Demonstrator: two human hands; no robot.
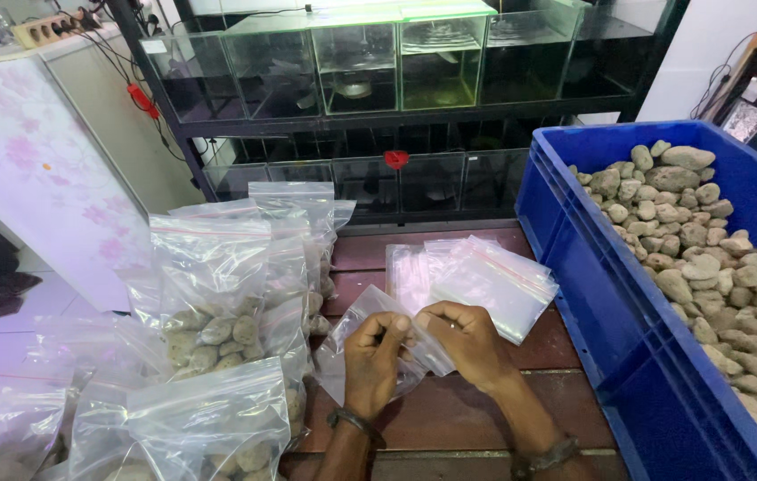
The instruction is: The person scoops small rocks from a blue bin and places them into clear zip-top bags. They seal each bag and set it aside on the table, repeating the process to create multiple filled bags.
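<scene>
Head view looks down on two bare hands meeting over a dark red wooden table (450,419). Between them is an empty clear bag (356,343) with a zip strip along its top. The left hand (374,361) has its thumb and fingers pinched together on the bag's upper edge, and the right hand (468,343) curls its fingers closed on the same edge just beside the left fingertips, so both hands clamp the bag's mouth. Whether the mouth is parted or sealed cannot be told. The rest of the bag hangs out past the left fingers and lies on the table beneath them.

Just beyond the fingertips lies a loose stack of empty bags (485,281), flat on the table. Out past the left hand's knuckles, filled bags of stones (218,303) stand and lean together, with more of them nearer the wrist. Off to the right of the right hand, well clear of the fingers, sits a blue crate (592,294) heaped with pale grey stones (708,258). Far beyond the fingers, glass tanks (361,67) line a dark rack.
</scene>
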